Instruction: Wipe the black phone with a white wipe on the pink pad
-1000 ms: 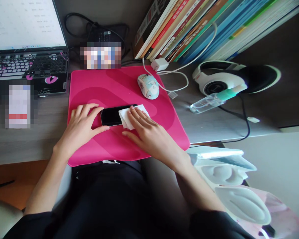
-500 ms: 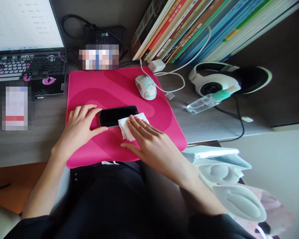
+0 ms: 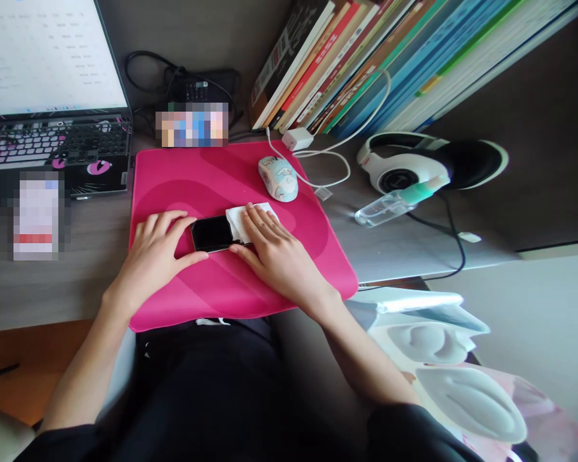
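A laptop (image 3: pixel 52 138) stood at the surface's (image 3: pixel 77 289) far left corner. On the pink mat (image 3: pixel 221 173), near its front edge, the left hand (image 3: pixel 157 247) lay spread, fingers bracing the left end of a black phone (image 3: pixel 212 233). The right hand (image 3: pixel 274 250), fingers flat and extended, pressed a white wipe (image 3: pixel 238 218) onto the phone's right end. Beyond sat a patterned mouse (image 3: pixel 278 178); further right, a spray bottle (image 3: pixel 390 204) and headphones (image 3: pixel 414 163) by the books (image 3: pixel 366 58)
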Demonstrator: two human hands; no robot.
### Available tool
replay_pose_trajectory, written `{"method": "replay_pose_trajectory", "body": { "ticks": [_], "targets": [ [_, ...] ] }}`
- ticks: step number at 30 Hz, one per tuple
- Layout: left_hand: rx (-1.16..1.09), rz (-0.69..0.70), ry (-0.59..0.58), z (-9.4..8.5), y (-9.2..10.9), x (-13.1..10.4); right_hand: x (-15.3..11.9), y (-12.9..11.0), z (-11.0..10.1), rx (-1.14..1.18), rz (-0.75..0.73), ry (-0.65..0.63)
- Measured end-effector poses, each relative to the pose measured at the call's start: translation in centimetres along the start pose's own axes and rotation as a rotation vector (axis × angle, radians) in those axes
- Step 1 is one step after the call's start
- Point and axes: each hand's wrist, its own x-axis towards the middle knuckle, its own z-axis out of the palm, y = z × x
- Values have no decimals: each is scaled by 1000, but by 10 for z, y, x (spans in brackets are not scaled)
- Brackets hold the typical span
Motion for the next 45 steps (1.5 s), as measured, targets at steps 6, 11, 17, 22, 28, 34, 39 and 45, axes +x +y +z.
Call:
{"method": "replay_pose_trajectory", "body": {
  "ticks": [6,11,17,22,28,34,39,45],
  "targets": [
    [-24,-16,-1,5,-2,-1,4,-18,4,39,-64,-34],
    [-14,-28,-1,7,-4,-2,15,-36,11,84,-147,-67],
    [0,-46,-16,7,-4,-2,22,-46,20,142,-248,-85],
    [-9,-43,-10,8,-7,-2,21,-49,20,124,-300,-81],
    [-11,-35,-21,6,-5,-1,10,-48,12,128,-334,-47],
    [9,-17,-18,4,-5,-2,3,-45,-2,158,-329,-45],
    [32,5,-15,4,-5,-3,-4,-35,-12,145,-318,-9],
    [17,-16,-16,3,-1,-2,-24,-14,-18,101,-237,33]
  ]
}}
